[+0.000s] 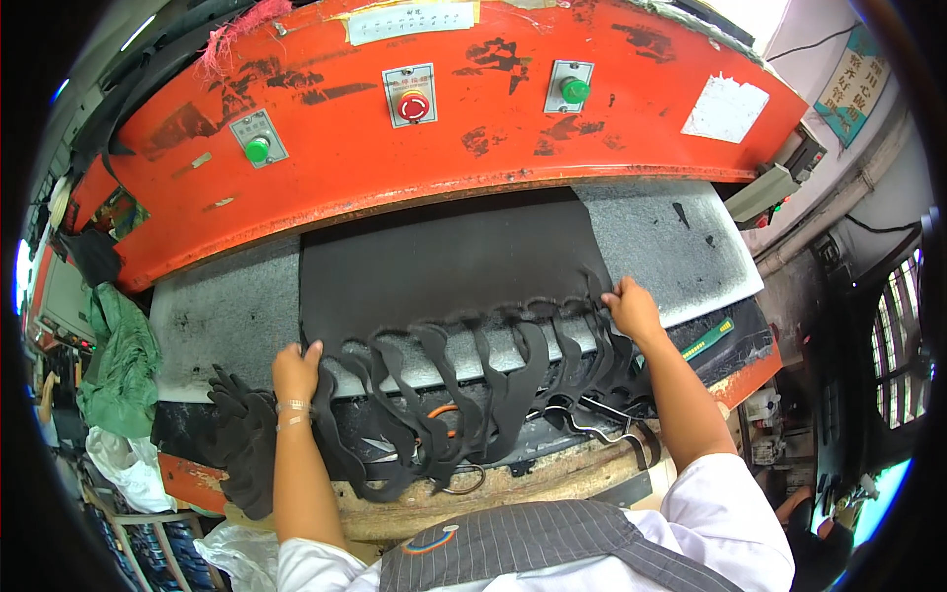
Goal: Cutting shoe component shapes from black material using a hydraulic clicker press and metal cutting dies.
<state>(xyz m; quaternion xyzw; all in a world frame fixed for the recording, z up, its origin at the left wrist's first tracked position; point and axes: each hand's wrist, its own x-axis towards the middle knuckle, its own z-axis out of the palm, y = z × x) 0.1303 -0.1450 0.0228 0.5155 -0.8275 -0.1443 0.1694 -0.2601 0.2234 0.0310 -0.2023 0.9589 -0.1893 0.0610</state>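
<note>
A black foam-like sheet [444,261] lies across the speckled grey board [661,242] under the orange press. Its near edge is cut into wavy strips [508,395] that hang over the board's front edge. My left hand [296,377] pinches the sheet's near left corner between thumb and fingers. At the near right corner, my right hand [632,308] grips the sheet the same way. Beneath the strips, thin curved metal bands [602,432] and an orange ring [442,418] show in part.
The orange press [335,128] spans the back, with a red button [413,106] and green buttons [574,90]. Cut black pieces [247,444] are heaped left of my left forearm. A green sack [118,365] hangs farther left. A green-handled cutter [706,338] lies beyond my right forearm.
</note>
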